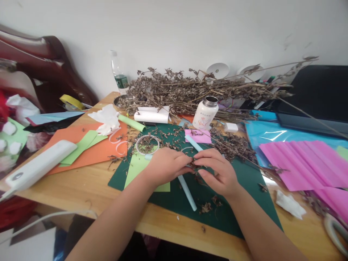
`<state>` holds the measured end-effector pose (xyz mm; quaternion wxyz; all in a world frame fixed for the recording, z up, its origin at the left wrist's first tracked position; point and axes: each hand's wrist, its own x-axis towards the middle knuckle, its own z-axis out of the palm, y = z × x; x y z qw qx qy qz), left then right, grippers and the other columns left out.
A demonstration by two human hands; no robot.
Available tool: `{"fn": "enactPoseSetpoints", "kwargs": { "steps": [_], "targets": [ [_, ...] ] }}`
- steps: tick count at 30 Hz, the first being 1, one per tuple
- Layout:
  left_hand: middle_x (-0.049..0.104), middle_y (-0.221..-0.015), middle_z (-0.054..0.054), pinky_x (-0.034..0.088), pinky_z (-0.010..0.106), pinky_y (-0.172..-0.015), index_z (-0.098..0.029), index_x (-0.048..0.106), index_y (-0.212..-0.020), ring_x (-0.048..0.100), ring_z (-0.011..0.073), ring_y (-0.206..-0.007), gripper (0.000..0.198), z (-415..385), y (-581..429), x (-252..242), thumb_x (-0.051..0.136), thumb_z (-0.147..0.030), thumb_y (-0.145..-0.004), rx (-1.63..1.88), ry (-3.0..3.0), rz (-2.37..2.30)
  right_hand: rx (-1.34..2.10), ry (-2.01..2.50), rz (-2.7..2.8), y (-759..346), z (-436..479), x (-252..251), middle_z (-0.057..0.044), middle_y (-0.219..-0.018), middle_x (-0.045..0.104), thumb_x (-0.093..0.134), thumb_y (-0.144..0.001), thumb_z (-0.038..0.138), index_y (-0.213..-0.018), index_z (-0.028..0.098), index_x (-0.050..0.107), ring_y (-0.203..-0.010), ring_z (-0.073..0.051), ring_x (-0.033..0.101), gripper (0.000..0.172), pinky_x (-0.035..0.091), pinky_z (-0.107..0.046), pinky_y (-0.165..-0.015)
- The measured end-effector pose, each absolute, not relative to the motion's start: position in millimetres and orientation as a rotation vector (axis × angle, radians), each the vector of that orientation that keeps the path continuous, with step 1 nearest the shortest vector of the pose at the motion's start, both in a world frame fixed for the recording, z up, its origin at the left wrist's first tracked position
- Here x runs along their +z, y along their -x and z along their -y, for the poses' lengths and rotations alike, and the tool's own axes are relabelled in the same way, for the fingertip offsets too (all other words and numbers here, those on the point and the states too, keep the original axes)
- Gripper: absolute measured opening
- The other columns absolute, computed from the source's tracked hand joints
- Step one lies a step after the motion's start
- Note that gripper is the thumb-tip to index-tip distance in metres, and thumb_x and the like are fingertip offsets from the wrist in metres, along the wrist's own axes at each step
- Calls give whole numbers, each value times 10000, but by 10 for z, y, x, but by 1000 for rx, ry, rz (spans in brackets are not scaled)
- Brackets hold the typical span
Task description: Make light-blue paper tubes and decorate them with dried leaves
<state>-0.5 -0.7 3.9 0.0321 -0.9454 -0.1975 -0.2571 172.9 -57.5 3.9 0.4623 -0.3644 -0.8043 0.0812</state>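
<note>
My left hand [168, 165] is closed, with its fingertips pinching a small bunch of dried leaves [193, 166] above the green cutting mat [160, 203]. From the other side, my right hand [217, 172] curls its fingers and thumb around the same leaves. Light blue paper tubes lie beneath and around the hands: one tube [187, 194] points toward me, another [193, 143] slants away on the far side. A pale green sheet [136, 172] rests on the mat under my left wrist, and a clear ring of tape [138, 145] is beside it. Loose leaf bits are scattered around.
Dried plant stalks [174, 90] pile up along the wall. A white open-mouthed bottle [203, 115] stands behind the mat. Pink crepe paper [296, 163] lies right; orange paper [81, 148] and a white glue gun [40, 163] lie left. A plastic water bottle [119, 72] stands at the back.
</note>
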Motion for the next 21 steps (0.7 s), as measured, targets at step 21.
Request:
{"fn": "enactPoseSetpoints", "kwargs": {
  "steps": [21],
  "targets": [
    [618,-648,-22,320,211,-469,-214,424,-1057,550,112,-541,394,-14,47,11,402,-464,-753,-899,2774,615,-2,871,2146,-1780,537,49,-68,-861,568,517,-674,138,-813,176,571,-782,-165,486,154,400,-358,-702]
  ]
}}
